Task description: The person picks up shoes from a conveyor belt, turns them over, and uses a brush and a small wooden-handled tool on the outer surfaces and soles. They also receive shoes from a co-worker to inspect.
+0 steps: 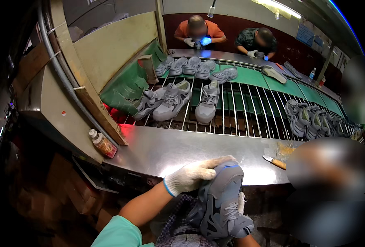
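A grey lace-up sneaker (223, 193) is held in front of my body, toe pointing up and away from me. My left hand (194, 175), in a white knit glove with a blue cuff edge, is closed over the toe end. Behind the shoe's right side my right hand (241, 202) grips it; only some gloved fingers and part of the forearm show, the rest being hidden by the shoe. On the steel bench top (182, 152) beyond, a short knife (275, 161) with a wooden handle lies to the right.
Metal bars (242, 111) beyond the bench carry several grey sneakers (207, 103), with more shoes (308, 119) at the right. A bottle (104, 144) stands by the left post. Two people (199, 33) lean over shoes at the far side. A blurred area covers the right.
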Available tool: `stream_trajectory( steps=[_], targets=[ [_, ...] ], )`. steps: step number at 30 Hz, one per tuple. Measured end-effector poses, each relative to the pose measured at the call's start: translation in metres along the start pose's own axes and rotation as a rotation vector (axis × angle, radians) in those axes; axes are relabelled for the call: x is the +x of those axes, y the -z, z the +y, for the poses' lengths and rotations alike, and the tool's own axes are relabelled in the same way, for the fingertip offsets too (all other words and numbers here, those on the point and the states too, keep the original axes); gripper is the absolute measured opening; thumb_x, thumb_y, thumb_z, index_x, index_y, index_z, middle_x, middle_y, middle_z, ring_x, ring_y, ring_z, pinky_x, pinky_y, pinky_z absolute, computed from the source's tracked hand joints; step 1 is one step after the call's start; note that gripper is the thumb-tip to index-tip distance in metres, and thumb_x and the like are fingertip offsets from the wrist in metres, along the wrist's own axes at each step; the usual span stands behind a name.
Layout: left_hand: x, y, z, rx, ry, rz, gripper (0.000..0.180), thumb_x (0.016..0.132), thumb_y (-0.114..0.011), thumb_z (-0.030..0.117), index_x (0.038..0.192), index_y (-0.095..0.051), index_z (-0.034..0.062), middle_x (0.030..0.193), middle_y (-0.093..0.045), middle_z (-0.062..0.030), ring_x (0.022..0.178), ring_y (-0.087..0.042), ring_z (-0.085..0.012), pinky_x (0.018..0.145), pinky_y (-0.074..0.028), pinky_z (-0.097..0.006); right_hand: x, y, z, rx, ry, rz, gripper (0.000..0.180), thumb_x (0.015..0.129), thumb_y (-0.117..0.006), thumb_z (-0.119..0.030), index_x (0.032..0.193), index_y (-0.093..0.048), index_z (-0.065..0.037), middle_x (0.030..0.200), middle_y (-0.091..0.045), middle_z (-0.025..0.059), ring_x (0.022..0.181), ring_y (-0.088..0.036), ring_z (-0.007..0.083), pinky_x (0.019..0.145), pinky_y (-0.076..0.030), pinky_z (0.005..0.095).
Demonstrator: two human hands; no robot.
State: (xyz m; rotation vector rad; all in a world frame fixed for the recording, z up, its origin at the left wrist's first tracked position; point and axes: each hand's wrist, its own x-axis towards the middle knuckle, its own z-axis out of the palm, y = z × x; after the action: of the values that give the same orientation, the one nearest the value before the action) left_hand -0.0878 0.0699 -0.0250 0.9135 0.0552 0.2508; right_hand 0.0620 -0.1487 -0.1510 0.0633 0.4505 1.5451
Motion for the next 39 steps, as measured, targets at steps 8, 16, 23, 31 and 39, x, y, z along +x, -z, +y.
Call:
stream_trajectory(
  steps=[8, 16, 23, 31, 39],
  targets=[
    [0.007, 0.044, -0.039, 0.539, -0.277, 0.616, 0.04, 0.11, -0.047, 0.021, 0.126, -0.067, -0.0088, 0.118, -0.075, -0.016, 0.112, -0.069, -0.0227, 0.108, -0.051, -0.035, -0.022, -0.094, 0.047, -2.229, 0.088, 0.495, 0.08, 0.101, -0.062, -0.052, 0.155, -0.045, 0.005, 0.141, -0.061, 0.0371, 0.123, -0.067, 0.0463, 0.112, -0.048, 0.0461],
    [-0.003, 0.051, -0.075, 0.683, -0.279, 0.649, 0.041, 0.106, -0.045, 0.022, 0.113, -0.072, -0.0076, 0.107, -0.076, -0.0191, 0.103, -0.07, -0.0243, 0.101, -0.054, -0.035, -0.082, -0.115, 0.027, -2.457, 0.697, -0.149, 0.065, 0.083, -0.078, -0.007, 0.143, -0.055, 0.004, 0.141, -0.062, 0.0292, 0.12, -0.07, 0.0389, 0.104, -0.057, 0.0478],
    [0.009, 0.05, -0.073, 0.629, -0.218, 0.619, 0.037, 0.106, -0.045, 0.018, 0.112, -0.072, -0.0066, 0.106, -0.074, -0.0155, 0.103, -0.067, -0.0198, 0.097, -0.053, -0.034, -0.016, -0.084, 0.017, -2.775, 0.89, -0.089, 0.073, 0.081, -0.074, 0.0, 0.15, -0.054, -0.006, 0.139, -0.056, 0.0413, 0.108, -0.07, 0.053, 0.09, -0.062, 0.0529],
    [0.025, 0.054, -0.079, 0.664, -0.279, 0.702, 0.036, 0.113, -0.046, 0.023, 0.13, -0.062, -0.0047, 0.105, -0.072, -0.01, 0.098, -0.065, -0.0148, 0.094, -0.051, -0.029, 0.096, -0.126, -0.016, -2.758, 0.406, 0.032, 0.036, 0.104, -0.062, -0.023, 0.138, -0.067, -0.011, 0.119, -0.075, 0.0177, 0.102, -0.076, 0.0366, 0.087, -0.061, 0.0424],
    [0.02, 0.064, -0.054, 0.861, -0.048, 0.522, 0.035, 0.11, -0.05, 0.022, 0.111, -0.074, -0.0035, 0.103, -0.076, -0.0112, 0.097, -0.069, -0.0176, 0.093, -0.054, -0.033, 0.027, -0.157, -0.013, -2.497, 0.138, 0.105, 0.069, 0.103, -0.06, -0.038, 0.16, -0.038, -0.005, 0.135, -0.065, 0.0329, 0.119, -0.069, 0.0481, 0.103, -0.056, 0.0475]
  ],
)
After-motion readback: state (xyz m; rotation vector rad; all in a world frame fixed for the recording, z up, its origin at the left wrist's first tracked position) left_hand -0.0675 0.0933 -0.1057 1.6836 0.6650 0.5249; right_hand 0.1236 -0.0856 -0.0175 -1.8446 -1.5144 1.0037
